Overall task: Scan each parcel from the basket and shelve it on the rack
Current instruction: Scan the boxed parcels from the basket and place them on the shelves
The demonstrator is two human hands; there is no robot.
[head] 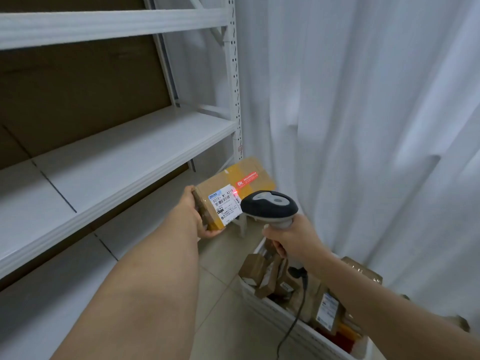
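Left hand (197,216) grasping brown cardboard parcel (233,190), white shipping label (225,204) reading "501E- M1 A218", right hand (291,239) clenched round grey handheld barcode scanner (270,207), red scan light on label

The parcel (233,196) was brown with yellow tape, a white label and a red sticker; at its five o'clock, the scanner (270,207) was dark grey.

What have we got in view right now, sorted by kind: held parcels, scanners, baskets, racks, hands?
Parcel held up for scanning: 1
Handheld scanner: 1
Basket of parcels (contents too jumbled to count): 1
Rack: 1
Hands: 2, the left hand and the right hand
Total: 6
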